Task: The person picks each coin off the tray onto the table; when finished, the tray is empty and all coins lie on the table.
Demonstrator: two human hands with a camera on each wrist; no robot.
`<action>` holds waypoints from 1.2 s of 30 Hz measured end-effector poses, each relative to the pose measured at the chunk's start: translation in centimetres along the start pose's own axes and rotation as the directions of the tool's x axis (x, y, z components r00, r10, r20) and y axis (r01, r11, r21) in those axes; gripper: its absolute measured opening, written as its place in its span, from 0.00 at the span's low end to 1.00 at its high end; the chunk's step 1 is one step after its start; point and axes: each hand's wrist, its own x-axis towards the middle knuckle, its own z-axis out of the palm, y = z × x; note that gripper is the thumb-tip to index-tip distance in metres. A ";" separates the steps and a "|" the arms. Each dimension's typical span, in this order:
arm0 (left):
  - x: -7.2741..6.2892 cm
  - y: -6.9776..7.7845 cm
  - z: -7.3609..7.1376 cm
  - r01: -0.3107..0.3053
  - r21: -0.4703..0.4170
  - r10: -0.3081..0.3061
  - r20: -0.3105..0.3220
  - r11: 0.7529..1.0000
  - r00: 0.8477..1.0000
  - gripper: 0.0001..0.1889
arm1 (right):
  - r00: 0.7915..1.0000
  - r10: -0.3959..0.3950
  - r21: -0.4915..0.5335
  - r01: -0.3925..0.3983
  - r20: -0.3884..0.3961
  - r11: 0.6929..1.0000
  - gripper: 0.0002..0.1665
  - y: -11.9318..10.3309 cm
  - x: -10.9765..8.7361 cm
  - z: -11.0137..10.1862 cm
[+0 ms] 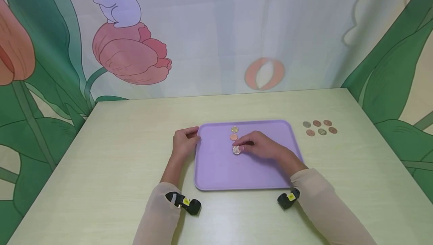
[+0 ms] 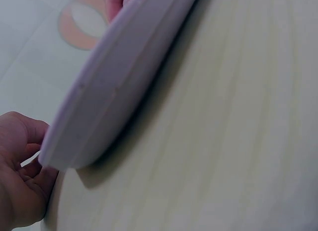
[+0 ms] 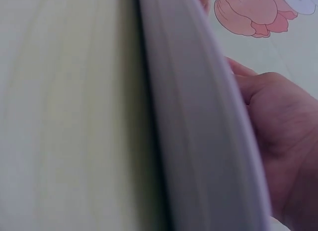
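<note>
A purple tray [image 1: 216, 170] lies on the table, and my left hand [image 1: 184, 142] grips its left rim near the far corner. In the left wrist view, the fingers of that hand [image 2: 20, 166] bend against the tray's side wall [image 2: 109, 87]. Over the middle of the tray, my right hand [image 1: 260, 146] pinches a silver coin [image 1: 236, 150] between thumb and fingers. Behind it, a copper coin [image 1: 233, 137] and a gold coin [image 1: 235, 129] form a line toward the far rim. The tray wall [image 3: 194, 116] hides my right fingertips in the right wrist view.
Several copper and silver coins [image 1: 317, 123] lie in two rows on the table [image 1: 135, 143], right of the tray. A printed curtain [image 1: 203, 42] hangs behind the table's far edge. Each sleeve carries a small black camera [image 1: 193, 206] near the wrist.
</note>
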 end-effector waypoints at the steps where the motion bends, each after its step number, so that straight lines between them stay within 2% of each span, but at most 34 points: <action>1: 0.0 0.0 0.0 0.000 0.000 0.000 0.000 1.000 1.000 0.21 | 1.000 0.003 0.010 -0.003 -0.002 1.000 0.15 0.0 0.0 0.0; 11: 0.0 0.1 0.1 0.001 -0.007 -0.001 0.000 1.000 1.000 0.22 | 0.992 0.085 0.091 -0.076 -0.099 0.993 0.14 -0.2 -0.5 -1.0; 19: 0.0 0.3 0.1 0.005 -0.001 -0.005 -0.008 1.000 1.000 0.21 | 0.960 0.208 0.159 -0.179 -0.189 0.971 0.15 -0.1 -2.0 -3.2; 27: 0.0 0.1 0.1 0.011 -0.004 -0.012 -0.011 1.000 1.000 0.21 | 0.920 0.297 0.225 -0.242 -0.256 0.944 0.19 0.9 -5.1 -6.4; 32: 0.0 0.1 0.0 0.008 -0.006 -0.008 -0.007 1.000 1.000 0.22 | 0.886 0.352 0.178 -0.311 -0.301 0.934 0.20 2.5 -7.9 -8.2; 36: 0.0 0.1 0.0 0.011 -0.007 -0.011 -0.004 1.000 1.000 0.22 | 0.870 0.362 0.116 -0.343 -0.334 0.932 0.23 4.1 -10.6 -9.7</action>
